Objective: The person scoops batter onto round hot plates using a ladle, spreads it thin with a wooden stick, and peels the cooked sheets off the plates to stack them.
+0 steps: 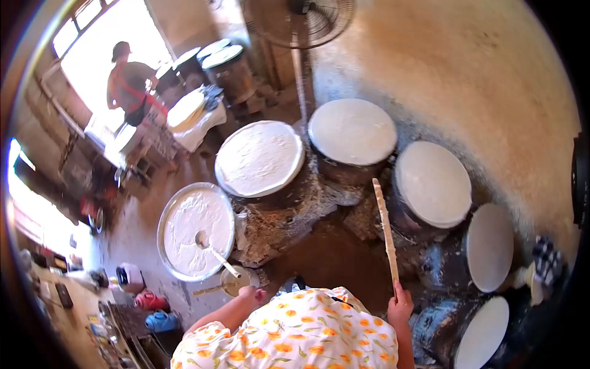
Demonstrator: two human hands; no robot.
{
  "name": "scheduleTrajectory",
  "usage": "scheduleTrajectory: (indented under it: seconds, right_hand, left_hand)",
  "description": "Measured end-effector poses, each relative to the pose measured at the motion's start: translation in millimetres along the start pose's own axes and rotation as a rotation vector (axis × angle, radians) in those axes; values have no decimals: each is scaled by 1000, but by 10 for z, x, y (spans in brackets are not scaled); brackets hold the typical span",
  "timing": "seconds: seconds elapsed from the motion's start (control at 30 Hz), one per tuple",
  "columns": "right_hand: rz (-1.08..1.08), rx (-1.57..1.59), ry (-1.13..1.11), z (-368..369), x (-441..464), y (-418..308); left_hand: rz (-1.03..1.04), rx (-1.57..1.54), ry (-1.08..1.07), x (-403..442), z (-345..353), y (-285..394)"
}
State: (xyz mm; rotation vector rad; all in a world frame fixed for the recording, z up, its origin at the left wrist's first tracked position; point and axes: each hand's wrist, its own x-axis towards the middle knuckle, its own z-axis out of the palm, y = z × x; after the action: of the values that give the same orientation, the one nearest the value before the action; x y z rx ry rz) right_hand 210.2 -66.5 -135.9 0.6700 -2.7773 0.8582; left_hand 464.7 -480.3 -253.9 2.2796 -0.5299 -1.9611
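Note:
My right hand (400,302) is closed round the lower end of a long flat wooden stick (386,237), which points up and away, its surface coated with pale residue. The stick's tip is between two round white-topped drums. My left hand (254,296) is near my body with its fingers curled; whether it holds anything is too small to tell. Beyond it stands a small round container (244,278) with a flat stick lying across it. A wide metal basin (163,230) of white batter holds a ladle (222,261), its handle over the rim.
Round white griddles (353,131) on drums curve from the front to my right. One cloth-like white round (259,158) stands beside the basin. A fan (299,18) is ahead. Another person (132,86) stands far left by a window. Bottles and jugs (151,301) lie lower left.

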Motion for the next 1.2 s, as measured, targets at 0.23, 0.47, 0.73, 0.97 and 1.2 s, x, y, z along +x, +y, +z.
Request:
scheduleTrajectory:
  seconds: [0.23, 0.47, 0.73, 0.97, 1.2]
  right_hand:
    - [-177, 158, -241, 695, 797, -1241]
    - [-325, 171, -416, 1197, 1101, -1973]
    - [-346, 165, -406, 1296, 1133, -2259]
    - [-256, 172, -414, 1226, 1004, -2202]
    - [-240, 221, -378, 1152, 1009, -2024]
  left_hand:
    - [-127, -418, -483, 547, -399, 530]
    - [-3, -996, -682, 872, -907, 1482]
    - [492, 421, -20, -565, -1327, 1512]
    - [127, -262, -534, 1058, -592, 2147]
    - [96, -772, -1098, 245, -912, 2180]
